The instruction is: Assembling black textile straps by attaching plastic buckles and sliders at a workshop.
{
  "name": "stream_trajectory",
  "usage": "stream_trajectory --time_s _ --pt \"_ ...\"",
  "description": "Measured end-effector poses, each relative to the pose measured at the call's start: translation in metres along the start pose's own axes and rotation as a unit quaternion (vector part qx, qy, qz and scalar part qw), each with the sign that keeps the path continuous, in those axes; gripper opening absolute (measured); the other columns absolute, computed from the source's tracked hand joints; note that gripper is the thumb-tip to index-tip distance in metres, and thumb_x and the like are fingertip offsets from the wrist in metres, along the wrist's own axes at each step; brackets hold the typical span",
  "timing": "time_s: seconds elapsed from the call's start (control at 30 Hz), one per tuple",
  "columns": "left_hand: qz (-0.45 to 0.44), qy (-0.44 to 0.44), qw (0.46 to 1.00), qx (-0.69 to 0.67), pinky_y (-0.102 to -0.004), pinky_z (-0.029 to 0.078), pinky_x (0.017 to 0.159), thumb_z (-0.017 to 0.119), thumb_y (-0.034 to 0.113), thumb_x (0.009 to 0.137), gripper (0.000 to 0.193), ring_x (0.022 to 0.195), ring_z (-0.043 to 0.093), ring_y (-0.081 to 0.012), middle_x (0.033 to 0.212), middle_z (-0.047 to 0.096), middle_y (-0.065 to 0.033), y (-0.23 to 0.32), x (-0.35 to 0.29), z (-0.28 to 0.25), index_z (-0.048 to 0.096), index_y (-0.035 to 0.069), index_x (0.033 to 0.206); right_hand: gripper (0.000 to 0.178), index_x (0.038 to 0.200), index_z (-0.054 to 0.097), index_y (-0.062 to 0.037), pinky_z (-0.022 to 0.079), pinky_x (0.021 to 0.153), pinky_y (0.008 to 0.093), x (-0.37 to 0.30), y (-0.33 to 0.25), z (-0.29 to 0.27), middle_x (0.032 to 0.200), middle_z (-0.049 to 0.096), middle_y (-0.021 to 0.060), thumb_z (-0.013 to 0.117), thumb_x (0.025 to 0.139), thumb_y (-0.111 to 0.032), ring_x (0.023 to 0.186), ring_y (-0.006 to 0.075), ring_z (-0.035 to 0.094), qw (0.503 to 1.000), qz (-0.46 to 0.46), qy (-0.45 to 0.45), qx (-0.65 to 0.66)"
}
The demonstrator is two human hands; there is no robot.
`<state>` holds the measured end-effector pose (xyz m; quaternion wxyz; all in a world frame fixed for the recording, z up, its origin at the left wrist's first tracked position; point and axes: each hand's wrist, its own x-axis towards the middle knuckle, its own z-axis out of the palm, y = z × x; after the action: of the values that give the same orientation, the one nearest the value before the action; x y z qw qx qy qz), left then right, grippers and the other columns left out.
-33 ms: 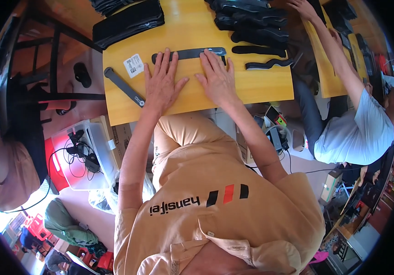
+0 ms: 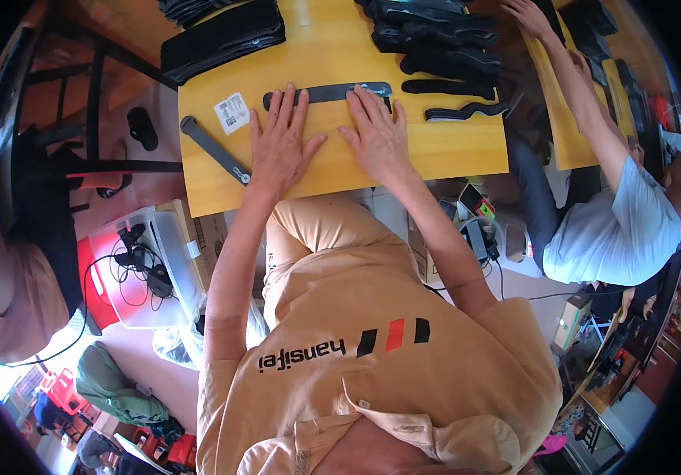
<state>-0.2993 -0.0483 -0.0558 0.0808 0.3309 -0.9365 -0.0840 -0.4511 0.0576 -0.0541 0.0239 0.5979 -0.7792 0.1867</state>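
A flat black strap (image 2: 326,93) with rounded ends lies crosswise on the yellow table (image 2: 324,170). My left hand (image 2: 278,150) rests palm down, fingers spread, its fingertips on the strap's left part. Likewise flat and open, my right hand (image 2: 380,142) has its fingertips on the strap near its printed right end. Slanting beside my left wrist is a dark grey strap (image 2: 214,149), one end touching or just behind the wrist. A white printed label (image 2: 233,113) lies between them. To the right are a wavy black strap (image 2: 465,112) and a straighter one (image 2: 447,87).
Stacked black straps (image 2: 225,41) stand at the far left of the table, with a looser pile (image 2: 435,36) at the far right. A co-worker's arm (image 2: 586,103) reaches over a neighbouring table. On the floor at left, a clear plastic bin (image 2: 174,269) holds black cables, near a black metal frame (image 2: 99,103).
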Motion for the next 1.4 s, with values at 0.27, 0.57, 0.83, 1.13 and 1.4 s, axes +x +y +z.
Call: stream_trajectory --time_s 0.27,0.57,0.83,1.13,1.4 --pt "0.003 -0.017 1.000 -0.016 -0.0552 0.015 0.108 0.047 0.051 0.087 0.072 0.139 0.016 -0.0256 0.151 0.017 -0.0068 -0.004 0.000 -0.002 0.023 0.013 0.144 0.056 0.132 0.040 -0.0007 0.020 0.105 0.0520 -0.002 0.004 0.005 0.138 0.039 0.0119 0.055 0.086 -0.030 0.128 0.0238 0.036 1.000 0.020 0.013 0.005" --pt "-0.025 -0.034 0.987 -0.155 -0.0472 0.015 0.110 0.045 0.052 0.088 0.071 0.138 0.018 -0.0269 0.149 0.021 -0.0140 -0.011 0.002 -0.013 0.029 0.008 0.141 0.049 0.128 0.041 0.0023 0.027 0.104 0.0469 -0.003 0.008 0.004 0.134 0.039 0.0207 0.053 0.088 -0.023 0.126 0.0349 0.035 0.993 0.063 0.090 0.031" --pt "-0.327 0.133 0.895 -0.273 -0.0396 0.049 0.073 0.062 0.043 0.080 0.048 0.081 0.065 -0.0330 0.084 0.066 -0.0178 -0.043 -0.053 -0.081 0.060 0.000 0.101 0.027 0.110 0.057 -0.0004 0.037 0.093 0.0436 -0.011 0.010 -0.003 0.108 0.053 0.0175 0.054 0.086 -0.013 0.109 0.0355 0.047 0.979 0.012 0.187 0.079" --pt "-0.369 0.166 0.887 -0.223 -0.0412 0.049 0.057 0.069 0.023 0.070 0.037 0.064 0.063 -0.0346 0.068 0.062 -0.0178 -0.042 -0.073 -0.034 0.056 -0.006 0.089 0.011 0.089 0.063 -0.0005 0.043 0.081 0.0398 -0.022 -0.015 -0.010 0.090 0.056 0.0148 0.056 0.080 -0.001 0.095 0.0333 0.053 0.970 -0.038 0.201 0.130" --pt "-0.376 0.075 0.640 -0.666 -0.0198 0.032 0.034 0.070 0.011 0.071 0.023 0.043 0.048 -0.0064 0.062 0.057 -0.0018 -0.033 -0.086 -0.052 0.058 -0.001 0.087 0.026 0.101 0.060 0.0010 0.051 0.075 0.0296 -0.038 -0.116 -0.040 0.095 0.058 0.0106 0.066 0.076 -0.001 0.084 0.0207 0.062 0.880 -0.014 -0.075 0.469"
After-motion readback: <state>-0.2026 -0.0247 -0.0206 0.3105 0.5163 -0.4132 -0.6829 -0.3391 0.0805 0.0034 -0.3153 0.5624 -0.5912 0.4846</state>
